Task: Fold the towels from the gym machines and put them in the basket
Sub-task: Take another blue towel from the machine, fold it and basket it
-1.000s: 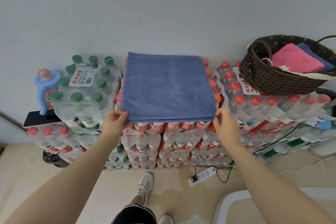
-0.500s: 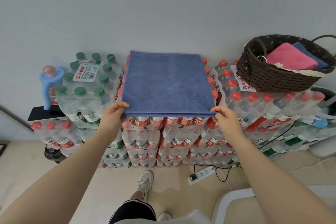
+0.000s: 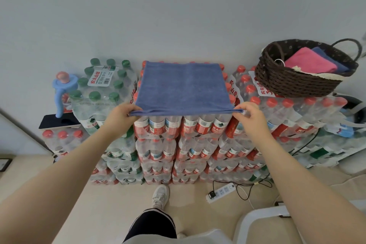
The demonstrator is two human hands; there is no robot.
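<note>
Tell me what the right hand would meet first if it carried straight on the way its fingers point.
The right hand pinches the near right corner of the blue towel, fingers pointing left along the near edge. Carrying on, it would likely run along that hem toward the left hand; depth is unclear.

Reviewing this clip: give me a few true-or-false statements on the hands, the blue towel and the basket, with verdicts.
1. Both hands pinch the blue towel at its near corners. True: left hand, right hand.
2. The towel lies on the floor. False: it lies atop stacked water bottle packs.
3. The basket is empty. False: it holds a pink towel and a dark blue one.
4. The basket sits to the right of the blue towel. True.
</note>
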